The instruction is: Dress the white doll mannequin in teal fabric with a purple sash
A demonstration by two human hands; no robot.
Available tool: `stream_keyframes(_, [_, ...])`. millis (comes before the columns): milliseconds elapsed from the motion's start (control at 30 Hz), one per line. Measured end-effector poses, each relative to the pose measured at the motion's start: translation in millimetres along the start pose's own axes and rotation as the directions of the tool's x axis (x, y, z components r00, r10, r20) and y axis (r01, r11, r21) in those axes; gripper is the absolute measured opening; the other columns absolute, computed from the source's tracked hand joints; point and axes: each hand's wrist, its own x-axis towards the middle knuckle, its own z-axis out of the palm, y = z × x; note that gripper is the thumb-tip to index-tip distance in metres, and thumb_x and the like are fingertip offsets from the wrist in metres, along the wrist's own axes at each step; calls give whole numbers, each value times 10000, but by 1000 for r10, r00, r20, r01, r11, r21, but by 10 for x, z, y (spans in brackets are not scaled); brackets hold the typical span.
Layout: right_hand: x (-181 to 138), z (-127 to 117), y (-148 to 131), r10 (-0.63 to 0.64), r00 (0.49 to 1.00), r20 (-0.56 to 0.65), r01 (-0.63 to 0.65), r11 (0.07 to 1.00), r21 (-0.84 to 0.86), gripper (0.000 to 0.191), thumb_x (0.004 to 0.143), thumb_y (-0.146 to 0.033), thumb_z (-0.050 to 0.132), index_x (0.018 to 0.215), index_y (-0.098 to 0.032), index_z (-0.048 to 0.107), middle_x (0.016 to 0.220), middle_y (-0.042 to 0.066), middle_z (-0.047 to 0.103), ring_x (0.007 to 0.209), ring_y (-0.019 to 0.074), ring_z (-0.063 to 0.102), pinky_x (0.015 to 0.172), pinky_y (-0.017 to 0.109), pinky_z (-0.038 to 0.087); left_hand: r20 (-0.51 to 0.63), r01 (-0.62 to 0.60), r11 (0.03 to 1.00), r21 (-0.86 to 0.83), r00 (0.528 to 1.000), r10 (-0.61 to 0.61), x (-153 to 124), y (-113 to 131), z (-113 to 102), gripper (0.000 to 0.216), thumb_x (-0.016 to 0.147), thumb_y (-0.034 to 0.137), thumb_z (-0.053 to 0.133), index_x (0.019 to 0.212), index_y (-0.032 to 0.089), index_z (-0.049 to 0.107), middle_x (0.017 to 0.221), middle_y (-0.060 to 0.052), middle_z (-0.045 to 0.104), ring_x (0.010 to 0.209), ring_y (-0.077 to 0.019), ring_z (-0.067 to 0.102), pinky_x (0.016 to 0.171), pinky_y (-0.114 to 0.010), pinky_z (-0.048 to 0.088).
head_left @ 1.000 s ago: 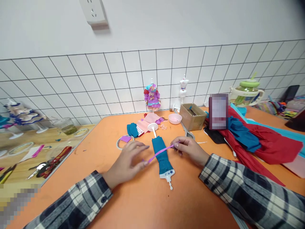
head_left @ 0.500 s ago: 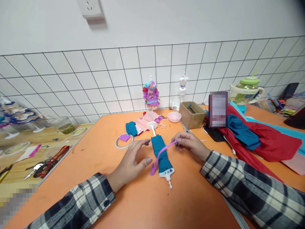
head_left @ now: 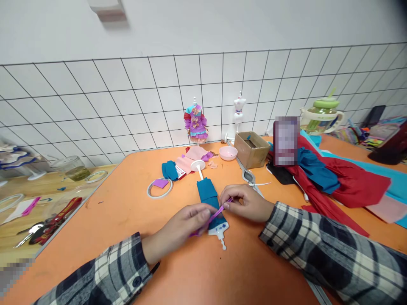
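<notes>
A small white mannequin wrapped in teal cloth (head_left: 208, 195) lies flat on the orange table (head_left: 133, 237), its round base pointing toward the wall. A thin purple ribbon (head_left: 215, 214) stretches across its lower end. My right hand (head_left: 244, 203) pinches the ribbon's right end at the mannequin's right side. My left hand (head_left: 184, 226) is closed on the ribbon's left end, just left of the mannequin.
A tape ring (head_left: 159, 188), teal and pink cloth scraps (head_left: 178, 167), a pink bowl (head_left: 228, 153), a cardboard box (head_left: 252, 149), scissors (head_left: 249, 177), a dressed mannequin (head_left: 194, 123) and a bare one (head_left: 239, 111) stand behind. Red and teal fabric (head_left: 337, 182) lies right. A jar (head_left: 71, 167) sits left.
My left hand, which had let the ribbon's end drop half a second ago, has closed on it again. Both hands have drawn together over the mannequin's lower end.
</notes>
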Motion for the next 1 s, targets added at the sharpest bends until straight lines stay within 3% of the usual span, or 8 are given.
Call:
stream_keyframes(133, [5, 0, 42, -4, 997, 72, 6, 1000, -28, 163, 855, -271, 574, 761, -174, 665, 811, 48, 672, 732, 155, 577, 683, 269, 421, -86, 27, 950, 311, 996, 0, 36, -45, 39, 401, 911, 514, 485, 756, 164, 607, 707, 4, 583, 651, -128, 502, 608, -250, 404])
stream_keyframes(233, [9, -23, 74, 25, 983, 181, -3, 993, -118, 128, 824, -247, 601, 790, -177, 702, 820, 41, 683, 747, 158, 576, 702, 274, 416, -106, -21, 798, 603, 989, 106, 36, -67, 52, 317, 933, 369, 465, 718, 181, 604, 706, -5, 604, 697, -153, 534, 657, -270, 408])
stream_keyframes(300, [8, -21, 77, 104, 981, 166, -73, 981, -180, 149, 831, -274, 607, 848, -188, 728, 815, 33, 690, 719, 152, 563, 679, 271, 405, -95, -51, 701, 712, 981, 168, 28, -65, 52, 312, 946, 332, 455, 709, 191, 602, 701, -6, 616, 699, -158, 539, 684, -283, 403])
stream_keyframes(400, [9, 17, 61, 230, 969, 95, -216, 967, -136, 244, 870, -385, 588, 856, -190, 733, 768, 24, 696, 648, 134, 541, 615, 256, 388, -66, -93, 637, 765, 973, 222, 22, -63, 41, 303, 961, 334, 452, 741, 203, 613, 722, -7, 641, 718, -166, 546, 737, -306, 400])
stream_keyframes(533, [20, 93, 65, 335, 940, 65, -337, 941, 20, 216, 767, -394, 688, 769, -179, 706, 657, -3, 652, 588, 119, 522, 546, 232, 383, -44, -106, 619, 778, 974, 222, 30, -72, 31, 302, 966, 330, 448, 739, 205, 602, 728, -4, 644, 725, -166, 544, 761, -315, 388])
stream_keyframes(733, [25, 109, 67, 429, 882, 195, -471, 824, 316, 231, 669, -377, 750, 764, -186, 661, 653, -14, 668, 575, 122, 586, 533, 229, 455, -58, -70, 670, 739, 984, 167, 26, -68, 24, 338, 962, 342, 439, 698, 187, 585, 671, 11, 612, 648, -139, 540, 657, -271, 375])
stream_keyframes(867, [17, 101, 72, 503, 828, 250, -558, 785, 268, 260, 695, -392, 731, 811, -179, 639, 623, -24, 642, 465, 92, 522, 386, 192, 416, -58, -61, 676, 734, 987, 153, 31, -72, 11, 335, 950, 323, 451, 680, 178, 584, 657, 14, 609, 628, -130, 544, 624, -258, 359])
stream_keyframes(1000, [12, 110, 114, 493, 821, 287, -560, 793, 240, 250, 721, -372, 726, 831, -164, 642, 615, -22, 636, 470, 82, 536, 386, 178, 454, -37, -74, 646, 760, 987, 156, 39, -88, 16, 328, 944, 319, 464, 670, 181, 580, 637, 18, 601, 622, -131, 543, 636, -261, 358])
